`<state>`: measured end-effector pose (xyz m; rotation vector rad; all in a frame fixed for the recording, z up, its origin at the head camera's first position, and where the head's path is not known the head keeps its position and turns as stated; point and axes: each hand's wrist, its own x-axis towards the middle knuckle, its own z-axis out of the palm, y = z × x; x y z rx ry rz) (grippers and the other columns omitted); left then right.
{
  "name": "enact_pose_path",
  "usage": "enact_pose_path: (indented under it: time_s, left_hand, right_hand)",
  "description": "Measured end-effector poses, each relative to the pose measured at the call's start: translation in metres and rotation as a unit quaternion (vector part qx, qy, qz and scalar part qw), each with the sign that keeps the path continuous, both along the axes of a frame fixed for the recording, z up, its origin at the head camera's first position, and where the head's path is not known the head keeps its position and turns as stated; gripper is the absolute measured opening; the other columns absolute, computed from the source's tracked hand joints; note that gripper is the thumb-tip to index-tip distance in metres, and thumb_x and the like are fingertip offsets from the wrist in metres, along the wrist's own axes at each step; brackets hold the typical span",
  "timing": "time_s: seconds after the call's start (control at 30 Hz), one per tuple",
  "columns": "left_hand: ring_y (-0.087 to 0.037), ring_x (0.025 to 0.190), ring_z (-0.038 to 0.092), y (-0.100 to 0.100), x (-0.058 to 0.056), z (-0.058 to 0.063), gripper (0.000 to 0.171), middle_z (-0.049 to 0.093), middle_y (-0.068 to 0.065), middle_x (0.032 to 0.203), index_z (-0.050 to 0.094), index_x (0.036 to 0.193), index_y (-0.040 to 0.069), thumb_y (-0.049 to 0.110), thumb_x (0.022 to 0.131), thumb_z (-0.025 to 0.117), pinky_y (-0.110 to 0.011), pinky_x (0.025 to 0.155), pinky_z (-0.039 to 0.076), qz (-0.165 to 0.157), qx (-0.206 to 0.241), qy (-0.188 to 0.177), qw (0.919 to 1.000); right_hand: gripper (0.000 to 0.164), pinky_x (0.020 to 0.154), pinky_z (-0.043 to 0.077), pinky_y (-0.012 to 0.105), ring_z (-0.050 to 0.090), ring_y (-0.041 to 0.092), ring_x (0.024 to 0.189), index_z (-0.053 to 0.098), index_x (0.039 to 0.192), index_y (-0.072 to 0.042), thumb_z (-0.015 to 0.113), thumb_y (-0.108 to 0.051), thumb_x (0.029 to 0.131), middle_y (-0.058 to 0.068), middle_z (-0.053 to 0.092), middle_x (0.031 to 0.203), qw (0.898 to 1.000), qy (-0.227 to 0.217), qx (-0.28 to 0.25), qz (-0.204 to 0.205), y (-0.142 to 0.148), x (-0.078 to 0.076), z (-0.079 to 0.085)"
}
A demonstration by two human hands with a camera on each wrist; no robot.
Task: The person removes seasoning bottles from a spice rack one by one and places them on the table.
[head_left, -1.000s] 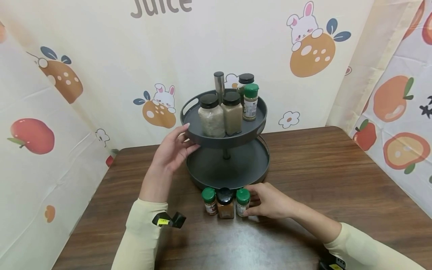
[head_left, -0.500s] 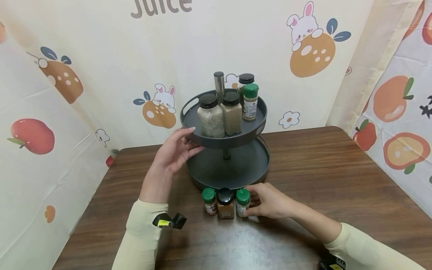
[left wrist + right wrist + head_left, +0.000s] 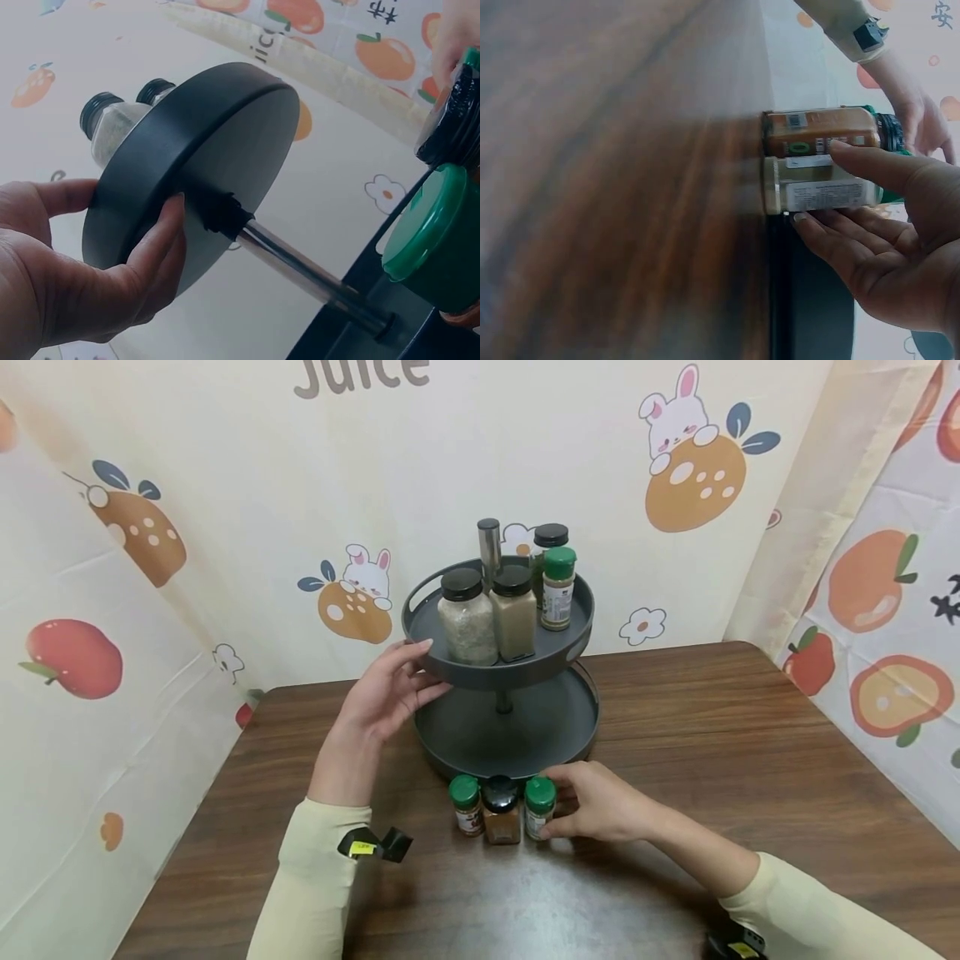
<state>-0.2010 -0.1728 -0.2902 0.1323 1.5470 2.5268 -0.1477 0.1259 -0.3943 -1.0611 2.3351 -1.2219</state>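
A dark grey two-tier turntable rack (image 3: 504, 739) stands at the back middle of the table. My left hand (image 3: 381, 697) grips the upper tray's (image 3: 142, 161) edge at its left front, thumb at the rim and fingers underneath. On that tray are a large black-lidded jar (image 3: 468, 627), a black-lidded beige jar (image 3: 515, 625), a green-lidded bottle (image 3: 557, 597) and another black-lidded jar (image 3: 551, 537) behind. My right hand (image 3: 603, 806) pinches a green-lidded spice jar (image 3: 821, 193) between thumb and fingers, upright at the lower tray's front.
Left of the pinched jar stand a black-lidded brown spice jar (image 3: 502, 818) and another green-lidded jar (image 3: 468, 810), close together. A metal post (image 3: 300, 266) joins the two tiers. The wooden table (image 3: 720, 718) meets printed cloth (image 3: 247, 485) at the back and sides.
My left thumb and fingers have moved slightly right along the upper tray's edge; the large jar there has shifted slightly left. My right hand has stayed at the green-lidded spice jar.
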Motion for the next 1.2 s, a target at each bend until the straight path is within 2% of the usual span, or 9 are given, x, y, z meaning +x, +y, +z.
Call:
enact_pose_path:
  time_s: [0.13,0.27,0.5,0.6,0.73,0.97,1.2]
  left_hand:
    - [-0.026,0.097,0.063,-0.002,-0.001,0.0,0.058,0.057,-0.012,0.109,0.03,0.142,0.003,0.018,0.097,0.063,-0.038,0.08,0.061,-0.006,-0.001,0.003,1.0]
    - [-0.026,0.097,0.064,-0.002,-0.002,0.001,0.061,0.057,-0.011,0.109,0.029,0.144,0.003,0.018,0.097,0.063,-0.038,0.081,0.061,-0.008,-0.005,0.007,0.9999]
    - [-0.026,0.098,0.064,-0.002,-0.003,0.004,0.069,0.056,-0.012,0.112,0.022,0.149,0.003,0.018,0.096,0.063,-0.036,0.081,0.061,-0.019,-0.009,0.011,0.9997]
    - [-0.025,0.098,0.064,-0.002,-0.003,0.005,0.069,0.055,-0.012,0.112,0.021,0.15,0.003,0.018,0.097,0.062,-0.036,0.081,0.061,-0.022,-0.013,0.014,0.9996]
    - [-0.025,0.097,0.064,-0.001,-0.003,0.003,0.065,0.055,-0.011,0.11,0.022,0.149,0.003,0.017,0.098,0.06,-0.036,0.081,0.061,-0.02,-0.016,0.013,0.9996]
    - [-0.025,0.097,0.064,-0.002,-0.001,0.001,0.067,0.055,-0.011,0.11,0.021,0.151,0.002,0.018,0.098,0.06,-0.036,0.082,0.061,-0.019,-0.019,0.011,0.9996]
    - [-0.026,0.098,0.064,-0.004,0.0,0.0,0.065,0.055,-0.011,0.11,0.021,0.151,0.001,0.018,0.1,0.058,-0.036,0.082,0.061,-0.022,-0.023,0.015,0.9994]
  right_hand:
    - [0.043,0.087,0.058,0.03,0.067,0.006,0.097,0.067,0.115,-0.019,0.085,-0.02,0.076,-0.01,0.072,0.103,1.0,-0.016,-0.003,-0.005,0.002,-0.002,0.009]
    - [0.042,0.091,0.056,0.031,0.066,0.007,0.101,0.067,0.115,-0.019,0.085,-0.023,0.077,-0.007,0.071,0.106,1.0,-0.027,-0.007,-0.006,0.005,-0.002,0.022]
    - [0.047,0.097,0.053,0.038,0.064,0.011,0.108,0.066,0.12,-0.014,0.083,-0.028,0.079,-0.002,0.07,0.116,0.998,-0.049,-0.026,-0.008,0.013,0.001,0.039]
    - [0.049,0.097,0.053,0.041,0.063,0.015,0.11,0.064,0.122,-0.011,0.082,-0.028,0.079,0.003,0.069,0.119,0.999,-0.041,-0.029,-0.014,0.018,0.0,0.045]
    - [0.047,0.096,0.054,0.041,0.062,0.02,0.113,0.064,0.121,-0.014,0.081,-0.03,0.08,0.003,0.069,0.12,0.999,-0.017,-0.022,-0.025,0.023,-0.003,0.053]
    - [0.041,0.093,0.056,0.038,0.063,0.01,0.109,0.065,0.12,-0.015,0.078,-0.032,0.084,-0.001,0.069,0.118,0.999,0.009,-0.031,-0.039,0.028,-0.008,0.069]
    - [0.042,0.091,0.057,0.035,0.063,0.012,0.109,0.065,0.121,-0.011,0.077,-0.027,0.085,0.0,0.069,0.12,0.996,0.037,-0.06,-0.058,0.035,-0.012,0.099]
